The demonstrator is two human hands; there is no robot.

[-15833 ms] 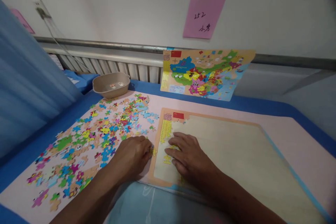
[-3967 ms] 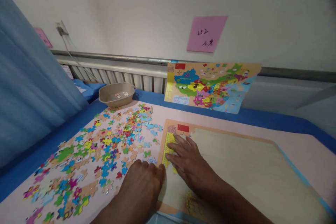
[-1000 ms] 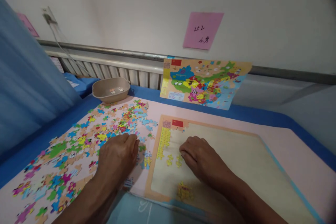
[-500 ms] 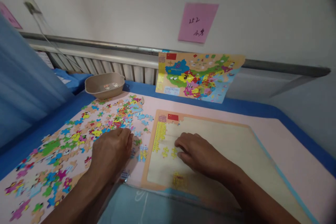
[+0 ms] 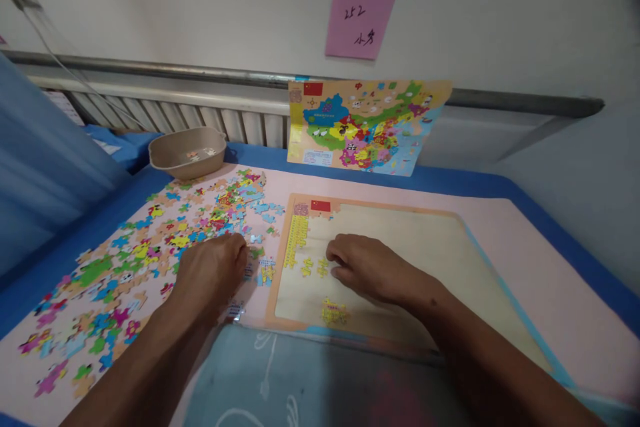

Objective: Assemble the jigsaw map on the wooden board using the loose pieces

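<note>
My left hand (image 5: 215, 263) is closed in a loose fist over the right edge of the loose pieces; its fingertips are hidden, so what it holds, if anything, does not show. A blue-and-yellow puzzle piece (image 5: 267, 269) lies just right of it. My right hand (image 5: 367, 265) curls over the puzzle board (image 5: 400, 240), thumb and forefinger bent close beside a yellow puzzle piece (image 5: 323, 267). Another yellow piece (image 5: 307, 267) lies left of that one. Joined yellow pieces (image 5: 334, 311) lie lower on the board. Yellow pieces (image 5: 298, 233) and a red flag piece (image 5: 321, 205) fill its upper left corner.
Many loose puzzle pieces (image 5: 140, 250) cover the left of the pink mat (image 5: 490, 240). A beige basin (image 5: 187, 163) with a few pieces stands behind them. A printed map picture (image 5: 367, 127) leans against the wall rail (image 5: 530, 102). A blue curtain (image 5: 45, 173) hangs at the left.
The whole view has shifted, with the wall and board sitting higher and slightly further left. Both hands stay nearly in place over the same pieces, and the yellow pieces keep their arrangement.
</note>
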